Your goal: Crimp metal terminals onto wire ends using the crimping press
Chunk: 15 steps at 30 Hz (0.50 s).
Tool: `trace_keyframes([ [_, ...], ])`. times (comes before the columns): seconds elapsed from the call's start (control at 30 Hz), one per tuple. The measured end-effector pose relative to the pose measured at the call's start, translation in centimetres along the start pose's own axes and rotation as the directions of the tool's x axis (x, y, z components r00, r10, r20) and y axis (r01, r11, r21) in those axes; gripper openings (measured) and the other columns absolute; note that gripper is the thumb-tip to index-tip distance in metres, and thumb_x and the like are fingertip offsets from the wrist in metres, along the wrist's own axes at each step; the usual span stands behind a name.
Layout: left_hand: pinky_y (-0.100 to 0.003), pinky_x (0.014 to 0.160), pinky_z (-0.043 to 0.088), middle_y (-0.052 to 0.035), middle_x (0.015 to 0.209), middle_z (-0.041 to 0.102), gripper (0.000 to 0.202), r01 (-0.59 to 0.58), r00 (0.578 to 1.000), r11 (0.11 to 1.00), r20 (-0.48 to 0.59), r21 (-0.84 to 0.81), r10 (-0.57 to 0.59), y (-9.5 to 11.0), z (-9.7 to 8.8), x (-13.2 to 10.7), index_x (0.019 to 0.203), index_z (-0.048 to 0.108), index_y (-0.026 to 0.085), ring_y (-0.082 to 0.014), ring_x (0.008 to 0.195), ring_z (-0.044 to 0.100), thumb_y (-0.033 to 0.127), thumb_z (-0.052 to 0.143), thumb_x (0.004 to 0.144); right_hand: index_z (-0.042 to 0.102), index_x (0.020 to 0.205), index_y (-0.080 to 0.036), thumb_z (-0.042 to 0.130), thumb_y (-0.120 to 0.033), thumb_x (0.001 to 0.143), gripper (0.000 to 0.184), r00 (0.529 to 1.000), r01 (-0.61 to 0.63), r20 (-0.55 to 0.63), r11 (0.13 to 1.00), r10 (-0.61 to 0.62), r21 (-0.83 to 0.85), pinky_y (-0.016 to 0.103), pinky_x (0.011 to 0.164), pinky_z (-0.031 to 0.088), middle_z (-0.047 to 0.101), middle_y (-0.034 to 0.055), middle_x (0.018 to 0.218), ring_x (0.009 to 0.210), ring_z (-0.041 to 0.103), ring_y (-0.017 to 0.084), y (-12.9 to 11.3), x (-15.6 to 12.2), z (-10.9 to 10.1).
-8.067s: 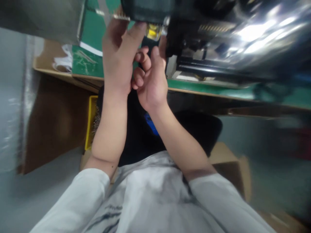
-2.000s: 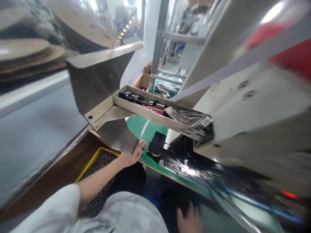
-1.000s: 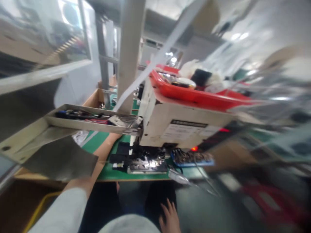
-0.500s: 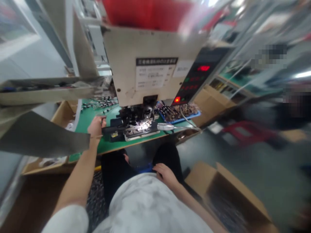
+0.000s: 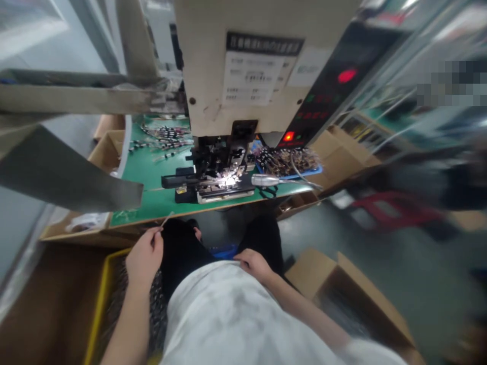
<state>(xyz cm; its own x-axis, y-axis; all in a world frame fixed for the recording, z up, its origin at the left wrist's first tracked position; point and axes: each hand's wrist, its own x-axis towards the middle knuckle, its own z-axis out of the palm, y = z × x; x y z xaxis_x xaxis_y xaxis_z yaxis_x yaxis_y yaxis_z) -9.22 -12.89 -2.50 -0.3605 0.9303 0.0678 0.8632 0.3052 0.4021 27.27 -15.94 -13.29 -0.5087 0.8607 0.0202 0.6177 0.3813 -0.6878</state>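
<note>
My left hand is closed at the front left of the bench, above a yellow-rimmed crate. Between its thumb and fingers it pinches a thin pale strip that points up toward the bench edge; its exact kind is too blurred to tell. My right hand rests at my lap by the hem of my light shirt, fingers curled together. What they hold, if anything, is hidden. Ahead stands a cream press machine with a lit black tooling area at its base.
Wire leads lie on the green bench, left of the machine. A blue tray of more leads and a silver lamp are at its right. A grey metal chute juts in from the left. Cardboard box stands lower right.
My left hand has come back from beside the machine's tooling to the front of the bench, with the pale strip in it. My right hand stays at my lap. The view has tipped downward.
</note>
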Motion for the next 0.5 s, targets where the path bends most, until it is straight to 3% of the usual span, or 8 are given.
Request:
trace_keyframes([
  [0.1,-0.03,0.075,0.049,-0.002,0.111,0.071,0.027,-0.049,0.998,0.995,0.031,-0.081,0.052,-1.0,2.0,-3.2,0.112,0.064,0.029,-0.0225,0.095,0.067,0.035,0.044,0.094,0.073,0.106,-0.024,0.054,-0.008,0.079,0.037,1.0,-0.005,0.019,1.0,0.005,0.023,0.031,0.084,0.051,0.075,0.0042,0.097,0.089,0.067,0.019,0.0,-0.3,0.6],
  [0.17,-0.03,0.083,0.049,-0.0025,0.112,0.07,0.025,-0.132,0.987,0.975,0.071,-0.179,0.147,-1.1,3.3,-5.0,0.108,0.064,0.027,-0.0215,0.099,0.066,0.033,0.044,0.094,0.072,0.107,-0.024,0.054,-0.007,0.079,0.038,0.999,-0.015,0.034,0.999,0.013,0.039,0.032,0.085,0.051,0.075,0.0041,0.097,0.089,0.066,0.019,-0.2,-0.8,1.0],
  [0.27,-0.03,0.089,0.05,-0.0038,0.108,0.069,0.023,-0.233,0.941,0.903,0.151,-0.361,0.303,0.1,4.2,-7.1,0.102,0.065,0.024,-0.02,0.1,0.064,0.03,0.044,0.094,0.072,0.106,-0.024,0.053,-0.01,0.082,0.033,0.999,-0.043,-0.003,0.99,0.043,0.136,0.033,0.084,0.051,0.074,0.0046,0.094,0.088,0.065,0.019,-1.6,-1.4,1.4],
  [0.33,-0.03,0.088,0.051,-0.0042,0.106,0.069,0.024,-0.256,0.913,0.857,0.18,-0.446,0.366,1.5,4.0,-8.1,0.102,0.065,0.023,-0.0188,0.099,0.064,0.029,0.043,0.094,0.071,0.108,-0.023,0.055,-0.017,0.086,0.028,0.991,-0.088,-0.065,0.945,0.114,0.316,0.032,0.078,0.052,0.073,0.0053,0.09,0.081,0.066,0.018,-3.2,-1.2,1.6],
  [0.4,-0.029,0.09,0.05,-0.004,0.108,0.068,0.025,-0.287,0.891,0.815,0.172,-0.504,0.419,3.1,3.3,-8.7,0.106,0.066,0.024,-0.0177,0.1,0.064,0.027,0.044,0.095,0.067,0.115,-0.022,0.057,-0.025,0.088,0.029,0.974,-0.11,-0.102,0.815,0.202,0.569,0.028,0.067,0.052,0.072,0.0051,0.087,0.072,0.064,0.015,-5.4,-0.2,1.7],
  [0.5,-0.031,0.093,0.049,-0.0053,0.108,0.069,0.027,-0.347,0.86,0.751,0.129,-0.561,0.494,5.4,2.0,-8.9,0.109,0.067,0.023,-0.018,0.101,0.063,0.024,0.045,0.095,0.058,0.127,-0.024,0.067,-0.032,0.084,0.045,0.96,-0.058,-0.102,0.541,0.262,0.839,0.023,0.056,0.048,0.066,0.0018,0.082,0.065,0.059,0.012,-9.1,2.4,1.3],
])
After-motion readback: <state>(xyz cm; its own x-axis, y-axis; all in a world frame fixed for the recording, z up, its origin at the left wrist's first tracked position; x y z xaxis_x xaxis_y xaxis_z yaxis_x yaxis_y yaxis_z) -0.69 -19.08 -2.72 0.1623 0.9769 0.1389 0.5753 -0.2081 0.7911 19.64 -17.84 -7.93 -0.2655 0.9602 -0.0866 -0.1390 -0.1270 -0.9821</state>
